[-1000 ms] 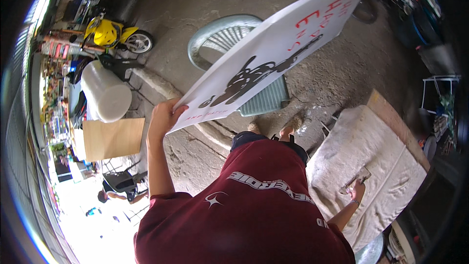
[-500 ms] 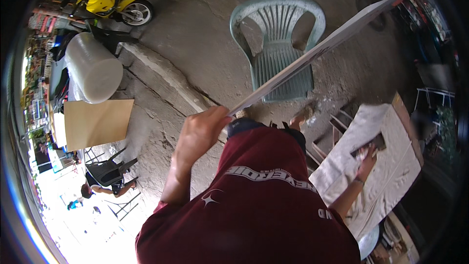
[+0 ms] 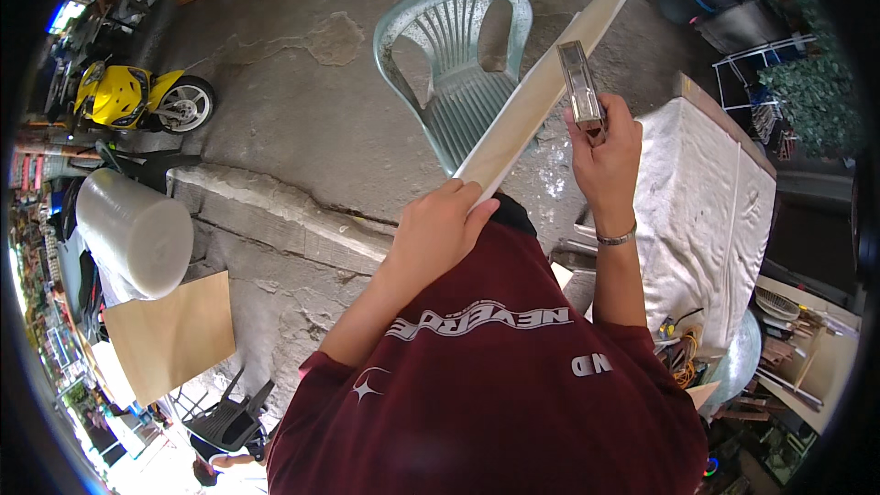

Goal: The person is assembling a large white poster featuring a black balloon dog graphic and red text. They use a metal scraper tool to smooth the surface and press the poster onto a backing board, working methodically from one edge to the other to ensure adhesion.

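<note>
My left hand (image 3: 438, 231) is closed on the near edge of a thin pale board (image 3: 527, 110), which stands nearly edge-on and slants away to the upper right. In my right hand (image 3: 609, 156) is a silver metal staple gun (image 3: 577, 81), gripped by its rear end. Its long body lies over the board's right face as I look at it; whether the two touch I cannot tell. Behind the board is a green plastic chair (image 3: 458, 82), partly covered by it.
To my right stands a cloth-covered table (image 3: 701, 211), with tools and scraps below it. On the left are a large roll of clear wrap (image 3: 137, 234), a plywood sheet (image 3: 174, 330) and a yellow motorcycle (image 3: 124, 96). A broken concrete ledge (image 3: 275, 202) crosses the floor.
My right hand has come up from the cloth-covered table to the board, now with the staple gun in it. The board has turned to show more of its pale face. My view has shifted.
</note>
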A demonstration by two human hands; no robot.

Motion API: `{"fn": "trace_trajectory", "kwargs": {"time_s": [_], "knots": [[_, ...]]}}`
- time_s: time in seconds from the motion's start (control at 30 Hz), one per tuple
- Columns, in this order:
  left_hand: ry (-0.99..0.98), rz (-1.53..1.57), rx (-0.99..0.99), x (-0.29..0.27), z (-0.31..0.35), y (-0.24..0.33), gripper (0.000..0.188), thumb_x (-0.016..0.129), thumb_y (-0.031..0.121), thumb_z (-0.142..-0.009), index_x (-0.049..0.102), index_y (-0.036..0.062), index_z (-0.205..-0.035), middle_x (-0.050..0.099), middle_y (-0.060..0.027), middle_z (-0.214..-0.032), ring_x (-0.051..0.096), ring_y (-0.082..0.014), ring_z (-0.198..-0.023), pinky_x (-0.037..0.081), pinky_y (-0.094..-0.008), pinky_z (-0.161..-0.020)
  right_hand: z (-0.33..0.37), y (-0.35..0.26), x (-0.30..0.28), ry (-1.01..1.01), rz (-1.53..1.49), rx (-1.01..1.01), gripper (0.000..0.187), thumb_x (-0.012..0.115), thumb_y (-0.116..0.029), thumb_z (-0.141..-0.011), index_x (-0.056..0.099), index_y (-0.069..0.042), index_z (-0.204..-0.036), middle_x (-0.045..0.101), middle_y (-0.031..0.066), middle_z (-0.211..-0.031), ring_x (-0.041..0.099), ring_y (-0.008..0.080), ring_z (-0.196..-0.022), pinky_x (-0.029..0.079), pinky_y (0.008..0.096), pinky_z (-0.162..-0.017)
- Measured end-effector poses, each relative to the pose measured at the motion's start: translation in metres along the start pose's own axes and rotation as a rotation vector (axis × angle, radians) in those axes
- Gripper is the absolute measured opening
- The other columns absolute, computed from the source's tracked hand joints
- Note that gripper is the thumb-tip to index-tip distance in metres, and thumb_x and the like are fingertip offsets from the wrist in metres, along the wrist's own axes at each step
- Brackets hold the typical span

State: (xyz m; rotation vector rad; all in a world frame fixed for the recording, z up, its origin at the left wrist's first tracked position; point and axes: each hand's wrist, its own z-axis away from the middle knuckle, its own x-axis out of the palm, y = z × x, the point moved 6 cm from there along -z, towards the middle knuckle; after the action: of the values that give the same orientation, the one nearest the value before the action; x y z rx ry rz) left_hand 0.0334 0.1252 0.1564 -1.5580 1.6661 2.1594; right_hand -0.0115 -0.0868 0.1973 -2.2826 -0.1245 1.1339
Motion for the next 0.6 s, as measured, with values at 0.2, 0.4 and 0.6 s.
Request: {"fn": "trace_trajectory", "kwargs": {"time_s": [0.2, 0.4, 0.6], "knots": [[-0.259, 0.123, -0.024, 0.012, -0.003, -0.017, 0.034, 0.057, 0.032, -0.095, 0.064, 0.0004, -0.084, 0.056, -0.0144, -0.062, 0.053, -0.0315, -0.056, 0.043, -0.0403, -0.056, 0.018, -0.016, -0.018, -0.033, -0.053, 0.138, 0.022, 0.072, -0.014, -0.083, 0.056, -0.003, -0.093, 0.057, 0.0081, -0.074, 0.055, 0.0219, -0.068, 0.038, 0.0338, -0.064], [-0.484, 0.477, -0.06, 0.015, -0.006, -0.03, 0.035, 0.057, 0.029, -0.096, 0.059, -0.0011, -0.079, 0.048, -0.0063, -0.057, 0.043, -0.0127, -0.053, 0.038, -0.0324, -0.053, 0.057, -0.001, -0.047, -0.017, -0.232, 0.294, 0.017, 0.067, -0.015, -0.09, 0.058, -0.001, -0.093, 0.058, 0.0044, -0.071, 0.05, 0.01, -0.063, 0.042, 0.0262, -0.059], [-0.553, 0.72, -0.065, 0.025, -0.008, -0.051, 0.036, 0.055, 0.028, -0.098, 0.052, 0.0025, -0.073, 0.041, 0.0044, -0.058, 0.039, -0.004, -0.055, 0.033, -0.0263, -0.049, 0.094, 0.0, -0.052, -0.202, -0.228, 0.342, 0.026, 0.069, -0.022, -0.089, 0.058, 0.001, -0.094, 0.056, 0.0093, -0.066, 0.05, 0.0165, -0.059, 0.042, 0.0312, -0.058]]}}
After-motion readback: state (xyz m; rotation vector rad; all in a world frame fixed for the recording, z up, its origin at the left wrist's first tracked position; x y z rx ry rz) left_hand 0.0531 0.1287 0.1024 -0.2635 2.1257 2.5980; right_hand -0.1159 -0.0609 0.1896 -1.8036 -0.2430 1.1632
